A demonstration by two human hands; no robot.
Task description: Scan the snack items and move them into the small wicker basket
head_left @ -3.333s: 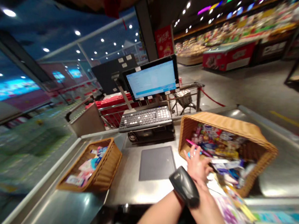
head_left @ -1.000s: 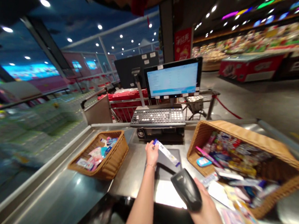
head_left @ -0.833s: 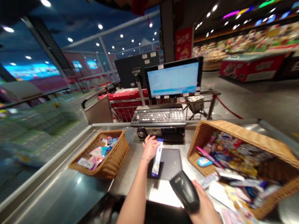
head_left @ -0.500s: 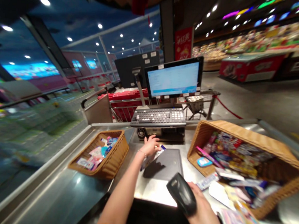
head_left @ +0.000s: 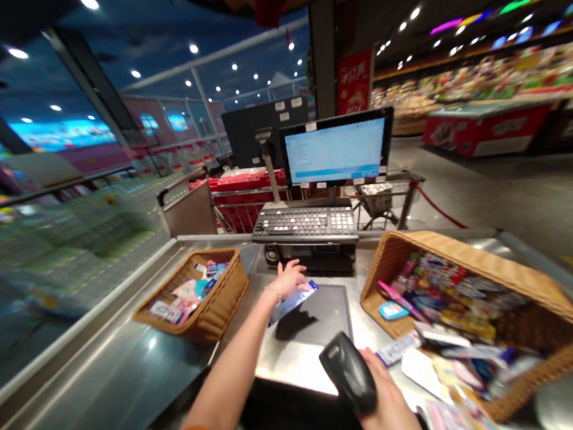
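My left hand [head_left: 288,282] is over the left side of a dark grey flat pad [head_left: 332,316]. It grips a long, slim blue-and-white pack [head_left: 307,294], pinched on the underside, with some fingers stretched out above it. My palm and wrist cover part of the pack, so its exact kind is unclear. My right hand [head_left: 385,398] is wrapped round a black handheld barcode scanner [head_left: 350,374]. The scanner's head points up and left, near the pad's lower right corner. A long pale box [head_left: 398,348] lies just beyond my right hand.
Left stands a wicker basket [head_left: 226,303] of small packs. Right is a larger tilted wicker basket [head_left: 427,239] with many small goods spilling toward me. Ahead are a keyboard [head_left: 308,223], a lit monitor [head_left: 335,149] and a red shopping cart [head_left: 242,204]. A metal counter [head_left: 166,378] lies beneath.
The pack in my left hand has turned, so its face shows blue where it looked pale grey before. My right hand and the scanner have stayed in place.
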